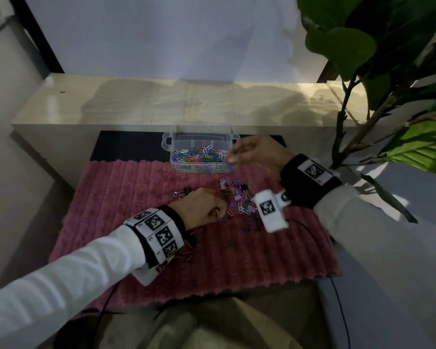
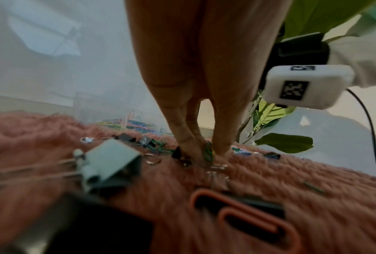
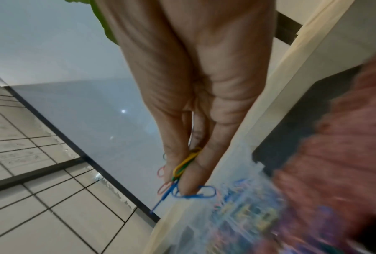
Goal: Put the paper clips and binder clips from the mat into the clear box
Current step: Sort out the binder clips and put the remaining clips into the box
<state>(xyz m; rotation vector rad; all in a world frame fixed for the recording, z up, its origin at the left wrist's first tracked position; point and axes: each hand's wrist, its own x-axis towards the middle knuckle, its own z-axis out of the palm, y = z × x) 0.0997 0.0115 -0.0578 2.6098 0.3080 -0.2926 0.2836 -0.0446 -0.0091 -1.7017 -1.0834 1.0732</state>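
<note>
- Right hand [image 1: 258,153], centre right of the head view, is at the right-hand rim of the clear plastic box with side handles [image 1: 170,139]. In the right wrist view its fingertips [image 3: 191,180] pinch a small bunch of coloured wire paper clips [image 3: 185,165] — yellow, green, red and blue — some dangling loose below the pinch.
- Left hand [image 1: 199,206], lower centre of the head view, is down on the ribbed pink pile mat [image 1: 141,187]. In the left wrist view its fingertips [image 2: 222,147] close narrowly on a green clip [image 2: 208,151]; whether the clip is fully secured I cannot tell.
- Box stands at the upper edge of the mat, centre of frame, already holding a deep layer of coloured clips.
- Remaining clip pile [image 1: 237,195] lies just below the box, between the two hands; a black binder clip [image 1: 186,190] sits apart at its left.
- Handling judgement: paper clips are very light, stiff and smooth; they interlink and snag in the pile, so a bunch may shed or drag others. Take them by a fingertip pinch across the wire loops.
- Binder clips are heavier and rigid — best taken by the folded body, not the swinging wire handles.
</note>
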